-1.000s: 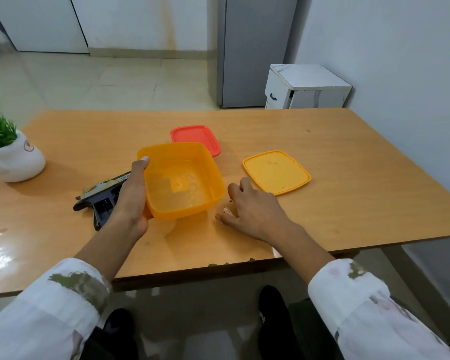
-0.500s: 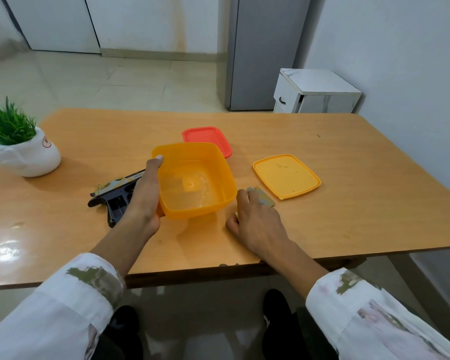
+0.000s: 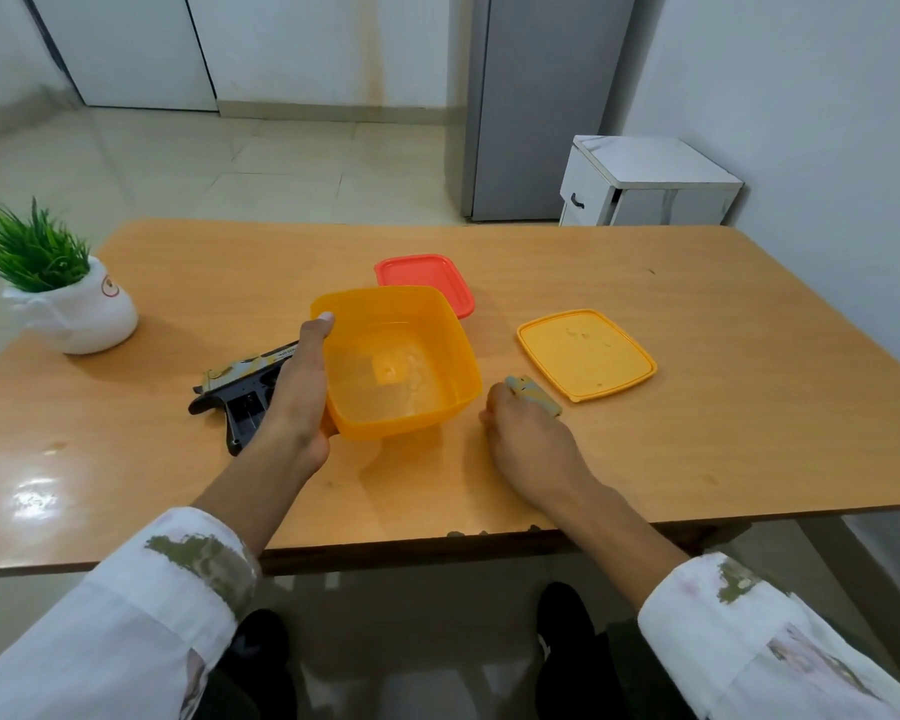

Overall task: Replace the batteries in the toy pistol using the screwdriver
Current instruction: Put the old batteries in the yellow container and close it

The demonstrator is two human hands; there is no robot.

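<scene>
Your left hand (image 3: pixel 296 402) and right hand (image 3: pixel 528 439) are bare, with no gloves, rings or watch showing, and the forearms are uncovered up to the cuffs. You wear a white long-sleeved shirt with both sleeves pushed back. The left sleeve (image 3: pixel 126 626) has an olive-green blotchy patch across the folded cuff and a faint greyish print lower on the cloth. The right sleeve (image 3: pixel 759 641) carries a smaller olive mark near its cuff, with pale pink and grey smudged patterning further along. The thumbnail on your left hand is short and pale. Below the desk edge your legs are in dark trousers (image 3: pixel 583 662); the footwear is too dim to make out.
</scene>
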